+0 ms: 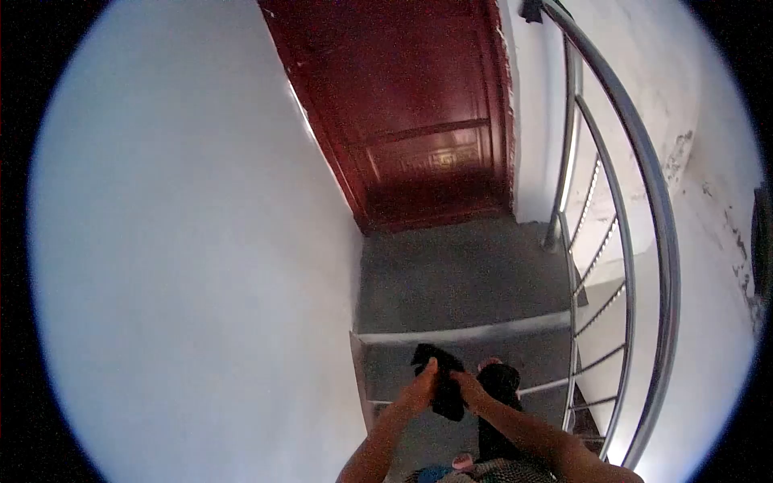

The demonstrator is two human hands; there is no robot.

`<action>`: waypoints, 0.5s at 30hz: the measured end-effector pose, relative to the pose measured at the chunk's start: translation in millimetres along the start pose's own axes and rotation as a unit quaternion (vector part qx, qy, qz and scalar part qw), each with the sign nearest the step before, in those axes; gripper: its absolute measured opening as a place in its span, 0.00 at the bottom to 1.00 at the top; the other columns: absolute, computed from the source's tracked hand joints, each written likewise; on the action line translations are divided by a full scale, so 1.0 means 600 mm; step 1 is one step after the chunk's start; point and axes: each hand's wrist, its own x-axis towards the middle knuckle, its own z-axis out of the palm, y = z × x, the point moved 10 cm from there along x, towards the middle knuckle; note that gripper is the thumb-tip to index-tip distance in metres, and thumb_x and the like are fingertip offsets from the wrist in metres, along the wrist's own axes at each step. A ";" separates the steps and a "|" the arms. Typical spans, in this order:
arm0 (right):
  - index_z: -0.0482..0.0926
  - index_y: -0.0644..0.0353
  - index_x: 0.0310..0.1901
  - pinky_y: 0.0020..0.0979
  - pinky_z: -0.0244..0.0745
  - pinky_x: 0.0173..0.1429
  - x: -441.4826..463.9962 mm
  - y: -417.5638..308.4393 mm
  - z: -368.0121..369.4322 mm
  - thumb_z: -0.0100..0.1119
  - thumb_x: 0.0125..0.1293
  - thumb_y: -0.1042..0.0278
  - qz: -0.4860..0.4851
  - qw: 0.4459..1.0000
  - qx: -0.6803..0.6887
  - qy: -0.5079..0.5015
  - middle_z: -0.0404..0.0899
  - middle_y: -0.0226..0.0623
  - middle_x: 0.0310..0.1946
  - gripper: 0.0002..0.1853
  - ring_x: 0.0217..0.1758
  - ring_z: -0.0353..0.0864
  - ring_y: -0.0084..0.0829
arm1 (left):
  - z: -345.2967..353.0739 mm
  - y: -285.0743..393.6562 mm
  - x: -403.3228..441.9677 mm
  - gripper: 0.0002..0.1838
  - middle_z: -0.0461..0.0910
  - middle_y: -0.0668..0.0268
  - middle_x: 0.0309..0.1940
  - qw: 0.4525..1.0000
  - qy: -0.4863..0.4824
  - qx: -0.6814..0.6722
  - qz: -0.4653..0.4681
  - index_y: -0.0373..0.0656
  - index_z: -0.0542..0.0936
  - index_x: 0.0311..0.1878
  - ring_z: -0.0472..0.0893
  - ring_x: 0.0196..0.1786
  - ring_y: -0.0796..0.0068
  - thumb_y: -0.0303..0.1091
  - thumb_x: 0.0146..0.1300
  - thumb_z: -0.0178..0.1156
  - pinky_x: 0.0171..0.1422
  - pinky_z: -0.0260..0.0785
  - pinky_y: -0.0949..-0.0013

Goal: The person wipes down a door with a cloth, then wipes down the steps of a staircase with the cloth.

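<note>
A black cloth (448, 405) is bunched up in front of my body, above the grey stairs. My left hand (421, 390) grips it from the left, with the thumb pointing up along it. From the other side my right hand (470, 391) has its fingers closed on the cloth's right edge. Folds hide part of the fingers of both hands. Just right of the cloth, a leg in black trousers (501, 382) reaches forward on the step.
A grey landing (459, 278) leads to a dark red door (435, 121). A white wall (201, 241) runs along the left. On the right curves a metal railing (662, 209), with a small black item (531, 10) at its far top end.
</note>
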 end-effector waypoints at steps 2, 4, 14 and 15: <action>0.62 0.47 0.60 0.40 0.58 0.65 0.011 0.084 -0.030 0.44 0.57 0.34 0.125 0.928 0.349 0.044 0.64 0.38 0.58 0.35 0.61 0.62 0.39 | 0.002 0.037 -0.001 0.37 0.56 0.60 0.64 0.970 0.022 0.216 0.110 0.43 0.54 0.65 0.57 0.66 0.62 0.60 0.61 0.43 0.64 0.55 0.54; 0.63 0.52 0.60 0.44 0.62 0.61 0.021 0.014 -0.061 0.41 0.60 0.39 0.061 0.880 0.468 -0.044 0.65 0.39 0.57 0.32 0.58 0.65 0.41 | 0.011 0.079 0.047 0.35 0.59 0.60 0.62 0.986 -0.009 0.105 0.132 0.42 0.56 0.64 0.61 0.63 0.62 0.59 0.62 0.44 0.62 0.59 0.55; 0.67 0.57 0.55 0.47 0.68 0.55 0.142 -0.085 -0.342 0.47 0.60 0.45 -0.082 0.861 0.468 0.183 0.69 0.40 0.53 0.28 0.54 0.69 0.42 | -0.074 0.310 0.241 0.30 0.73 0.58 0.48 0.962 0.089 0.068 0.248 0.38 0.68 0.56 0.72 0.53 0.67 0.55 0.63 0.45 0.56 0.65 0.61; 0.68 0.58 0.55 0.46 0.68 0.55 0.170 -0.141 -0.366 0.49 0.59 0.45 -0.102 0.871 0.454 0.159 0.70 0.40 0.53 0.28 0.54 0.69 0.42 | -0.052 0.368 0.251 0.30 0.73 0.58 0.48 0.965 0.093 0.065 0.238 0.38 0.68 0.56 0.72 0.53 0.67 0.55 0.63 0.45 0.56 0.65 0.61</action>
